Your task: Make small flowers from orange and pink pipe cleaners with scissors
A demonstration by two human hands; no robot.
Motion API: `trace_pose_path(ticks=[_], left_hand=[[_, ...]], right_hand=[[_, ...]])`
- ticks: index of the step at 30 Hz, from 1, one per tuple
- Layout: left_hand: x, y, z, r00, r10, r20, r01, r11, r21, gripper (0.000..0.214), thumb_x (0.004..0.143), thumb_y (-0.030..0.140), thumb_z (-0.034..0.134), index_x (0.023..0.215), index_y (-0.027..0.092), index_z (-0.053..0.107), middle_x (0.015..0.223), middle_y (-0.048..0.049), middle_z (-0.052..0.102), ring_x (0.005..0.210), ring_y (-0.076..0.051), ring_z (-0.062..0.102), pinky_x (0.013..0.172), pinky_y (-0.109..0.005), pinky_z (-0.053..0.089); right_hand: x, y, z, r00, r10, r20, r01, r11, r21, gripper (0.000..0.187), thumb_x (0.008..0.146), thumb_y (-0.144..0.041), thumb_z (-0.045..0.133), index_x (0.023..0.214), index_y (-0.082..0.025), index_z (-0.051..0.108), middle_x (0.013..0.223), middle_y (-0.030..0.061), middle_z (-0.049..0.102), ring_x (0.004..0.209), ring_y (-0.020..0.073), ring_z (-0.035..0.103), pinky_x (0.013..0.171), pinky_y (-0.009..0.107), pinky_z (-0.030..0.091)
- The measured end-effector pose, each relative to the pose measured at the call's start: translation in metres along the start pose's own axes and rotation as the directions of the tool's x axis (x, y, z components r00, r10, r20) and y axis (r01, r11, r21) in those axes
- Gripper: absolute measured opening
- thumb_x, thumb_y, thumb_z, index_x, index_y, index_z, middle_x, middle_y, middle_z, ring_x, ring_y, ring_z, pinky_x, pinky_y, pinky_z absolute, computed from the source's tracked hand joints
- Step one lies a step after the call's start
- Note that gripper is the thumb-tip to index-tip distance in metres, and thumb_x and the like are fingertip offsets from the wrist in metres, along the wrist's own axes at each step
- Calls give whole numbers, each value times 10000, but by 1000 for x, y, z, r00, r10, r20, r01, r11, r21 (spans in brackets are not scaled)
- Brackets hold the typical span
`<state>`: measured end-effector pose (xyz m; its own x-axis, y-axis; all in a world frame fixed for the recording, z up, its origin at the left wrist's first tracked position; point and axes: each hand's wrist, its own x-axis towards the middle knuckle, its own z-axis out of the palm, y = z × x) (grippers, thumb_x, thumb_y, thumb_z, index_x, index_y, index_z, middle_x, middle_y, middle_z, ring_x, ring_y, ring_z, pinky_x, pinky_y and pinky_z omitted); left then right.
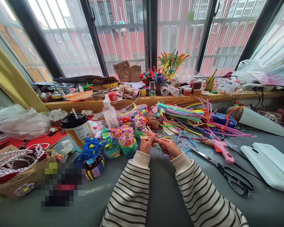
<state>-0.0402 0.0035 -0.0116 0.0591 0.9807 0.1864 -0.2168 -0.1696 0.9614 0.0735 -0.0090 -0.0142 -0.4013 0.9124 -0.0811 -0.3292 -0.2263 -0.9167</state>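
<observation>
My left hand [147,143] is closed around a small bundle of pink and cream pipe cleaners [148,132] that fan up and to the left. My right hand [169,147] is closed too, pinching the lower end of the same bundle from the right. Both hands hover over the grey table [161,195], and both sleeves are striped black and white. Just left of my hands stand small pots of pink pipe-cleaner flowers [126,138] and a pot of blue ones [91,149].
A pink glue gun [221,149] and black scissors [232,176] lie to the right. Behind them spreads a heap of loose coloured pipe cleaners [191,118]. A lidded cup [77,127] and clear bottle [109,114] stand left, a basket with beads [16,170] beyond. White cases [269,164] lie far right.
</observation>
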Motion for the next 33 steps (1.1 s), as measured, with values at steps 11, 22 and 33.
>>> trace_pose_path(ticks=[11, 22, 33], left_hand=[[0, -4, 0, 1000, 23, -15, -21, 995, 101, 272, 637, 381, 474, 586, 118, 523, 318, 63, 357, 292, -51, 330, 320, -192, 256], [-1, -3, 0, 996, 45, -79, -26, 975, 221, 297, 626, 392, 476, 477, 136, 501, 308, 47, 367, 293, -58, 355, 324, -191, 284], [2, -6, 1, 995, -94, -10, 93, 993, -76, 272, 588, 382, 519, 612, 111, 517, 290, 82, 325, 244, -20, 256, 282, -172, 175]], right_hand=[[4, 2, 2, 987, -98, -129, 87, 992, -88, 271, 554, -383, 552, 695, -164, 477, 430, -93, 364, 293, 8, 226, 274, 154, 142], [0, 4, 3, 808, -570, -149, 352, 670, -654, 199, 692, -347, 434, 736, -161, 490, 652, 19, 509, 562, 111, 469, 511, 223, 377], [2, 2, -4, 858, -513, 1, 347, 579, -738, 242, 691, -375, 444, 654, -147, 518, 535, -1, 488, 465, 94, 415, 426, 198, 317]])
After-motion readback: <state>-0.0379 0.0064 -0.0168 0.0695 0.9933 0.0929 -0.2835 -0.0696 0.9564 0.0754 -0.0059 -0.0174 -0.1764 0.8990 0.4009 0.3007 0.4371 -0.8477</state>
